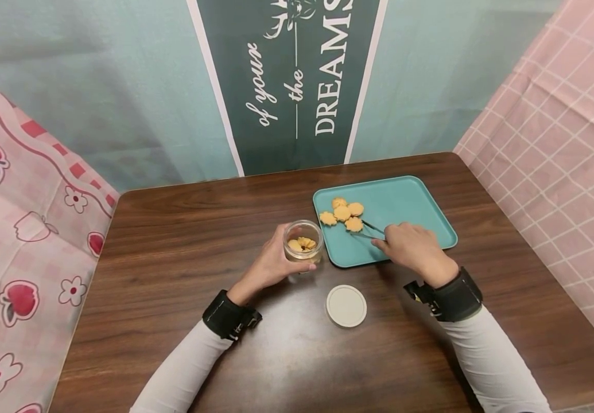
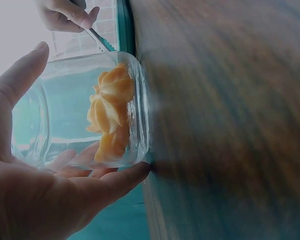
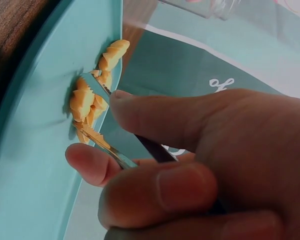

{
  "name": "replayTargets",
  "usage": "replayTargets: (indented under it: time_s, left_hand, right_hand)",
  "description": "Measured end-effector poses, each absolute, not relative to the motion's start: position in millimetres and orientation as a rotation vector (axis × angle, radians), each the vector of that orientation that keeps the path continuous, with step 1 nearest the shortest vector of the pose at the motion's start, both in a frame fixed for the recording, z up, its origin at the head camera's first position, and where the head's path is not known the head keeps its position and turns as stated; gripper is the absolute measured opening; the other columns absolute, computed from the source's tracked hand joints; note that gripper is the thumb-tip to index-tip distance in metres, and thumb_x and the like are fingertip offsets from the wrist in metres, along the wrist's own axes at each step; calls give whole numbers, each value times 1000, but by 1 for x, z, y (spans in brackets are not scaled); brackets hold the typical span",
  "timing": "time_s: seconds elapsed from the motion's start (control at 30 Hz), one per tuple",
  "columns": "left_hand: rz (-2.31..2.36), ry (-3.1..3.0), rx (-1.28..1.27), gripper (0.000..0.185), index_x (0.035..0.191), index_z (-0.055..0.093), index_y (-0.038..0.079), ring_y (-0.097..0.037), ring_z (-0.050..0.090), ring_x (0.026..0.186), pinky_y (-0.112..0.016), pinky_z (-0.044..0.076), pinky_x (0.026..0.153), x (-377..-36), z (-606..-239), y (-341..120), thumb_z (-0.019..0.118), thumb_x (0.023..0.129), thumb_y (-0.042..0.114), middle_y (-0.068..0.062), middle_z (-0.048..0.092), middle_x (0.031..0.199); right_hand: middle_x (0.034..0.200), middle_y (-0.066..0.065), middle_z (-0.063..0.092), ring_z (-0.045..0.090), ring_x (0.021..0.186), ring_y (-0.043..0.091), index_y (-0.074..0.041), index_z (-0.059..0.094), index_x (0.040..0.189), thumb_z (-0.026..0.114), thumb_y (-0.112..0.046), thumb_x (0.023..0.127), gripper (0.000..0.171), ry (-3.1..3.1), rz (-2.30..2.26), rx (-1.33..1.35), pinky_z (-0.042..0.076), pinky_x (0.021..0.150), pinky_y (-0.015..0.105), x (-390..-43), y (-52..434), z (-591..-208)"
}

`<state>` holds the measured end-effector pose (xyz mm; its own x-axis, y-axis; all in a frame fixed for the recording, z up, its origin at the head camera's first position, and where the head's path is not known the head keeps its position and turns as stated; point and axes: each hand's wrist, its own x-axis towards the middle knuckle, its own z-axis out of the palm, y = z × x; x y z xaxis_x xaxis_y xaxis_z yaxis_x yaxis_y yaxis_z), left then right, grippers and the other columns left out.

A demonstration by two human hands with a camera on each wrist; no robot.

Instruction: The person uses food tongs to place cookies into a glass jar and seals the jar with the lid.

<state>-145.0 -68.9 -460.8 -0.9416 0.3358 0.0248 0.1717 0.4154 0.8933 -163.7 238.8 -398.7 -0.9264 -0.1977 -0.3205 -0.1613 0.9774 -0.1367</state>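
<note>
A: Left hand [image 1: 271, 265]?
B: Wrapped round a glass jar [image 1: 303, 241] standing on the brown surface [image 1: 183, 241], just left of the teal tray [image 1: 405, 201]. Thumb and fingers [image 2: 115, 182] curl against the glass. Orange flower-shaped cookies [image 2: 110, 112] lie inside the jar.

A: Right hand [image 1: 412, 248]?
B: Over the tray's near edge, thumb and fingers [image 3: 92, 162] pinching metal tongs [image 1: 371, 230]. The tong tips sit on either side of one cookie [image 1: 353, 223], the nearest of a small cluster of cookies [image 1: 342, 211] in the tray's left part.

A: Anything else?
B: A round white lid [image 1: 346, 306] lies flat on the surface, between the forearms, apart from the jar. Black straps on both wrists, white sleeves
</note>
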Motion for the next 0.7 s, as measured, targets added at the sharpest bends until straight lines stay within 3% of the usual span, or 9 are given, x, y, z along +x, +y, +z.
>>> replayTargets:
  time_s: [0.7]
  left_hand:
    - [1539, 2506, 443, 94, 150, 42, 7, -31, 55, 140, -52, 42, 115, -147, -463, -69, 98, 76, 24, -16, 59, 150]
  right_hand:
    - [65, 4, 54, 56, 63, 22, -15, 61, 72, 63, -36, 107, 41, 2851, -166, -330, 42, 55, 38, -160, 239, -393]
